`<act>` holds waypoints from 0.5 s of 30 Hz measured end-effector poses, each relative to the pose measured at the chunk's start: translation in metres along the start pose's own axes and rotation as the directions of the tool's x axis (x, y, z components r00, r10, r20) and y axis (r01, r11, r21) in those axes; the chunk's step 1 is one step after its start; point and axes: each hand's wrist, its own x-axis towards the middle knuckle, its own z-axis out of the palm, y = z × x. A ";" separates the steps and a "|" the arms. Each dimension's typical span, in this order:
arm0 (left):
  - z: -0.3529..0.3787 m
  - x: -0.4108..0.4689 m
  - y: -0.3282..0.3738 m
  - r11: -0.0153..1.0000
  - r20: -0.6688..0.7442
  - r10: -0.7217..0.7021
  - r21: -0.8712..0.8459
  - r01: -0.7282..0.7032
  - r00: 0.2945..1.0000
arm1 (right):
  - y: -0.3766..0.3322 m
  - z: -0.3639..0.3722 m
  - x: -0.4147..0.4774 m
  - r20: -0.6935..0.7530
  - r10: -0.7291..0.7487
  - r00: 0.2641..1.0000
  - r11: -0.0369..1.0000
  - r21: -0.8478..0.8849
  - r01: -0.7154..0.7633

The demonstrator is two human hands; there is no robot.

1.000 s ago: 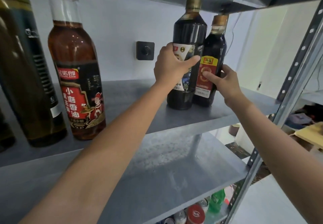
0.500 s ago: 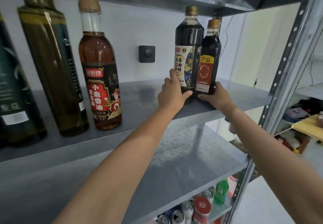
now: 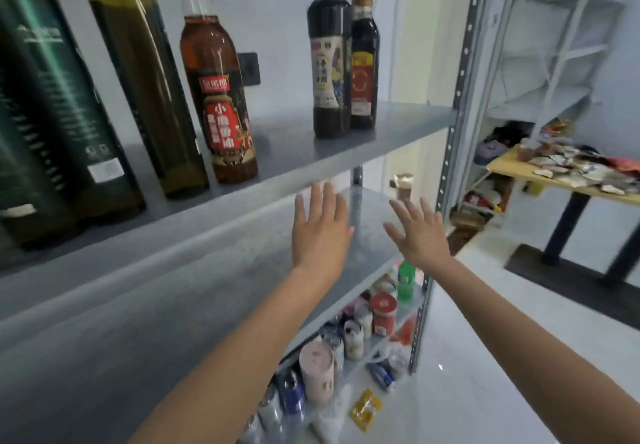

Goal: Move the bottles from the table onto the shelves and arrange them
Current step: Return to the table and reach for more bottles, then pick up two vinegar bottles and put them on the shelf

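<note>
Standing on shelf (image 3: 398, 121): bottles upright in a row, all clear of both hands.
Far left: green bottle (image 3: 52, 97), just beside the olive bottle (image 3: 145, 90).
Middle: amber bottle (image 3: 216, 97), red label, just right of the olive bottle.
Right end: tall bottle (image 3: 329, 63) and slim bottle (image 3: 364, 63), both dark, side by side, well apart from the amber bottle.
Below shelf edge: left hand (image 3: 320, 232), fingers straight and spread, holding nothing.
Alongside: right hand (image 3: 420, 236), likewise splayed and empty.
</note>
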 end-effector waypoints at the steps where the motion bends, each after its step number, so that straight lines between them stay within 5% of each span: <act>1: 0.008 -0.022 0.004 0.999 0.046 0.012 -0.045 -0.010 0.999 | 0.000 0.010 -0.029 0.036 0.032 0.999 0.999 0.002 -0.032; 6: 0.068 -0.131 0.033 0.990 0.360 0.104 -0.130 -0.061 0.927 | 0.008 0.050 -0.177 0.245 0.234 0.941 0.972 -0.035 -0.233; 15: 0.108 -0.260 0.145 0.882 0.551 0.471 -0.298 -0.364 0.689 | 0.056 0.057 -0.388 0.345 0.636 0.690 0.765 -0.168 -0.621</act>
